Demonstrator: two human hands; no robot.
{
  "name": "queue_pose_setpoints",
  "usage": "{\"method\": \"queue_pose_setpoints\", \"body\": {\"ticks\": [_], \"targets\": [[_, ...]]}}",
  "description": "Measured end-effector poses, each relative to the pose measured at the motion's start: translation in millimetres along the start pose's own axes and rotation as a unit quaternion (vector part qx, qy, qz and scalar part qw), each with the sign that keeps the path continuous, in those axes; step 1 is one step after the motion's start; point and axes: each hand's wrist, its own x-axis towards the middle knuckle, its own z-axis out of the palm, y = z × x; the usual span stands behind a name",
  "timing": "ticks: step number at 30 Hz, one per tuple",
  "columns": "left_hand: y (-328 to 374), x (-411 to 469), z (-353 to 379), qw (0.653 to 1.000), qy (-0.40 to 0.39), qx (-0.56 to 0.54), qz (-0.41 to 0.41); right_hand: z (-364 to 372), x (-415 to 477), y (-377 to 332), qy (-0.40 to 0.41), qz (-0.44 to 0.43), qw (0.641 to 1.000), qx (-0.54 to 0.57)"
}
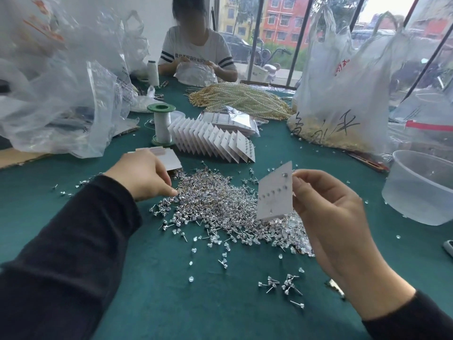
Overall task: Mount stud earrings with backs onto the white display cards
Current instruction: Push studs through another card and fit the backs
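Fingers [171, 191] on the left hand [144, 173] are reaching down into the left edge of the stud earring pile [220, 204] in the middle of the frame, so I'm guessing this is the pick-one-up step. My tip for doing it well: go for a loose stud at the rim of the heap instead of digging in. Grab it by the head so the post is pointing out, ready to go through the card. Then line it up with a hole before pushing, since these cards probably bend easily.

On the grip itself, the left fingers are curling down and nearly closing at the tips, right on the studs. Whether they're actually pinching one, I can't tell; it's too small to see.

The right hand [326, 204] is pinching the white display card [275, 192] by its right edge, right of centre, holding it tilted up above the pile. One stud seems to be sitting near the card's top, with a row of small dots below it.

Clear backs [294, 229] are lying scattered on the green counter [171, 290] under the card.
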Motion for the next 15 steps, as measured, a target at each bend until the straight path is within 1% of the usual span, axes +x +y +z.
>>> {"method": "queue_pose_setpoints", "body": {"ticks": [3,5,6,7,8,10,11,13,15], "targets": [[0.6,2.2,2.0,1.000,0.004,0.000,0.004,0.1,0.7,-4.3,-0.008,0.055,0.995,0.080],[2.0,2.2,2.4,0.998,0.042,0.001,0.036,-0.2,2.1,-6.2,-0.016,0.098,0.986,0.135],[3.7,1.8,2.7,0.996,0.063,-0.019,0.061,-1.0,3.5,-6.0,-0.017,0.127,0.979,0.156],[6.4,0.9,3.2,0.992,0.067,-0.068,0.083,-1.8,4.4,-5.5,-0.021,0.160,0.971,0.175],[10.7,-1.7,3.9,0.983,0.048,-0.143,0.103,-2.9,5.2,-4.2,-0.026,0.193,0.962,0.193],[21.7,-9.2,6.5,0.948,-0.028,-0.280,0.148,-3.9,6.0,-2.5,-0.041,0.246,0.943,0.222],[25.9,-12.2,8.8,0.931,-0.058,-0.319,0.169,-3.5,6.2,-1.7,-0.054,0.262,0.934,0.237],[32.9,-17.0,13.7,0.906,-0.094,-0.362,0.200,-2.8,5.9,0.2,-0.083,0.278,0.918,0.269],[37.1,-19.7,16.9,0.892,-0.117,-0.382,0.210,-2.3,5.6,1.7,-0.110,0.285,0.912,0.272]]}}
